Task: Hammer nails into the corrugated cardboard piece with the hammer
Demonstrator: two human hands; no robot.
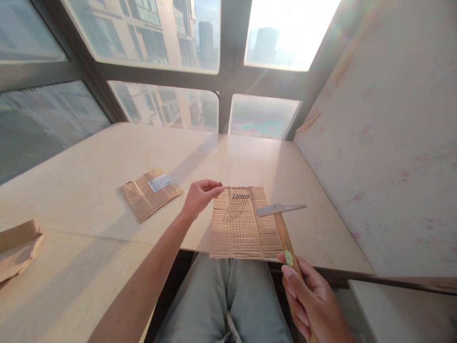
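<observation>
A sheet of corrugated cardboard [218, 233] lies at the table's front edge, over my lap. Rows of small holes run down its middle, and a row of dark nails [241, 196] stands near its far side. My left hand [203, 196] is at the sheet's far left corner, thumb and forefinger pinched on a small dark thing, which looks like a nail [221, 184]. My right hand [310, 290] is wrapped round the wooden handle of a hammer [282, 208]. The hammer's metal head hangs over the sheet's right side, apart from the nails.
A folded cardboard piece [143, 195] with a white label lies to the left on the pale table [107, 152]. An open cardboard box [19, 247] sits at the far left. Windows [162, 105] rise behind the table, and a flowered wall [389, 143] bounds it on the right.
</observation>
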